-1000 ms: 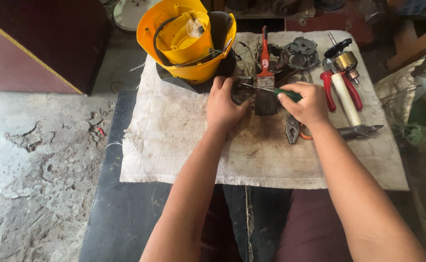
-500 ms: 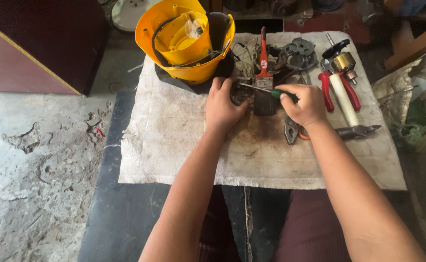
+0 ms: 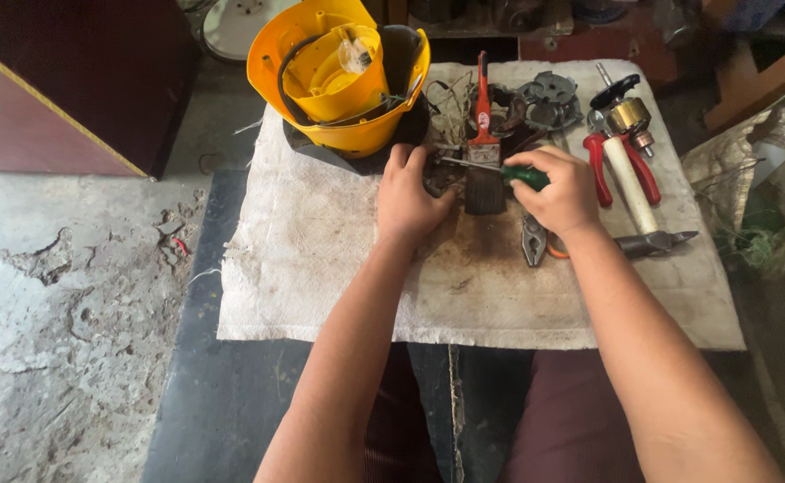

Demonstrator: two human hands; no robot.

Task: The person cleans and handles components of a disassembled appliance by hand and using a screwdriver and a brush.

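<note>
Fingers of the right hand curl tight round a green-handled screwdriver, thin steel shaft pointing to 9 o'clock. Fingers of the left hand press down together on a small dark metal part, mostly hidden under them, just left of centre at the far side of the cloth. Screwdriver tip meets that part; exact contact point cannot be made out.

Both hands work on a stained off-white cloth spread over a dark bench. Cloth edges frayed, greasy brown patch under the hands. Near half of the cloth, toward 6 o'clock, is bare; so is the left strip at 9 o'clock.

At 11 o'clock from the left hand, a yellow plastic round housing lies tilted, open side up, black cable looped on its rim, touching the far cloth edge. At 12 o'clock, a red-handled paintbrush with dark bristles lies lengthwise, bristles near the screwdriver shaft. Beyond it, a grey metal disc with cut-outs. At 3 o'clock of the right hand, red-handled pliers lie crossed by a cream-handled tool with a pointed steel head. Brass-coloured cylinder part at 1 o'clock. Grey pliers poke out just under the right wrist.

Cracked concrete floor at 9 o'clock, beyond the bench edge.
</note>
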